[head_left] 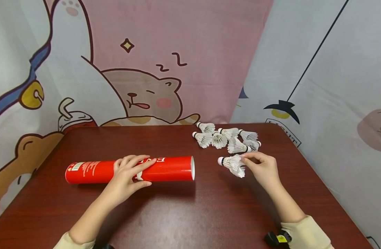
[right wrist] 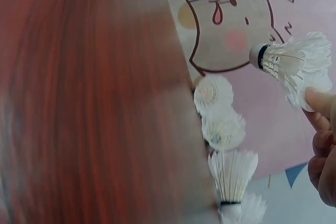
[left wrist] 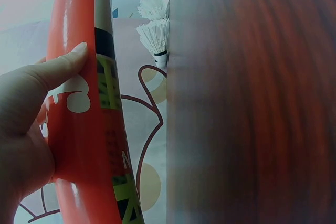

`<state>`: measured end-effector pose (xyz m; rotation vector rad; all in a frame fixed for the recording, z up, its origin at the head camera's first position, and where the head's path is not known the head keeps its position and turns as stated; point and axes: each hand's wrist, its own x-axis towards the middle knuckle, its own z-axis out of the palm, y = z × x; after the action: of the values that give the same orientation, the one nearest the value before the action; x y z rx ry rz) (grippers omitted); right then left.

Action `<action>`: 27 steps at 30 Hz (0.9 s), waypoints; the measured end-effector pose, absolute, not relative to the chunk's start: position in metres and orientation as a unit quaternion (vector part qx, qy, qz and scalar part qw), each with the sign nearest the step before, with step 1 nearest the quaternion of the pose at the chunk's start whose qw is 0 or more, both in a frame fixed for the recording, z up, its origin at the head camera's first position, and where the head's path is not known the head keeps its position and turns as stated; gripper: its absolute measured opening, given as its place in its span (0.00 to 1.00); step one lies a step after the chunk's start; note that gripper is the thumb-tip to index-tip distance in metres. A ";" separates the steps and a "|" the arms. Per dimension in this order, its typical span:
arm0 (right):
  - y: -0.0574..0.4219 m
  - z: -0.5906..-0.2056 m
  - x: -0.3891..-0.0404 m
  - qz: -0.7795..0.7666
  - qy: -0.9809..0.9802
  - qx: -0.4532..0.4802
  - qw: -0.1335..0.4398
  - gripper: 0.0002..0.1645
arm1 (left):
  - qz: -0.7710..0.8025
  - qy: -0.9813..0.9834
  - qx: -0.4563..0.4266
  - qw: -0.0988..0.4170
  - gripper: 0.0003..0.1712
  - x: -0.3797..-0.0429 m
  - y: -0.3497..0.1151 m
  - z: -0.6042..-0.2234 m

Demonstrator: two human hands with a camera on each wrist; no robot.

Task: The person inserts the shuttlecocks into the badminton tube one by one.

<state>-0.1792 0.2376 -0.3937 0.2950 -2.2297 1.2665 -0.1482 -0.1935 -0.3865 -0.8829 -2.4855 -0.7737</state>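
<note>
A red cylindrical shuttlecock tube (head_left: 171, 169) lies lengthwise across the head view, held above the table, its white-rimmed end facing right. My left hand (head_left: 128, 176) grips it around the middle, fingers over the top and thumb along the near side; the left wrist view shows the thumb on the red tube (left wrist: 79, 145). To the right of that end, my right hand (head_left: 262, 167) pinches a white feather shuttlecock (head_left: 234, 164) by its skirt. Its cork points left toward the tube. In the right wrist view, thumb and fingers hold the feather edge of this shuttlecock (right wrist: 294, 61).
Several more shuttlecocks (head_left: 219, 139) lie in a cluster near the back right of the dark wooden table (head_left: 165, 214). A cartoon-printed cloth (head_left: 209, 52) hangs behind the table's back edge and along both sides.
</note>
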 end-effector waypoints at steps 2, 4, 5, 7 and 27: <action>0.231 -0.392 -0.178 0.476 -0.827 0.117 0.275 0.08 | -0.275 -0.887 -0.315 0.195 0.45 -0.148 -0.193 -0.386; 0.225 -0.390 -0.176 0.483 -0.822 0.127 0.273 0.09 | -0.276 -0.887 -0.315 0.194 0.45 -0.148 -0.193 -0.386; 0.221 -0.389 -0.175 0.488 -0.819 0.131 0.272 0.09 | -0.276 -0.887 -0.315 0.194 0.45 -0.148 -0.193 -0.386; 0.214 -0.386 -0.173 0.494 -0.814 0.143 0.270 0.09 | -0.276 -0.888 -0.314 0.193 0.45 -0.148 -0.193 -0.386; 0.151 -0.354 -0.154 0.550 -0.770 0.228 0.229 0.09 | -0.279 -0.886 -0.314 0.195 0.45 -0.148 -0.194 -0.388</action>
<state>-0.1544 0.1511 -0.3539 0.6268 -2.1185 1.5145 -0.1479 -0.1938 -0.3882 -0.8809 -2.4826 -0.7832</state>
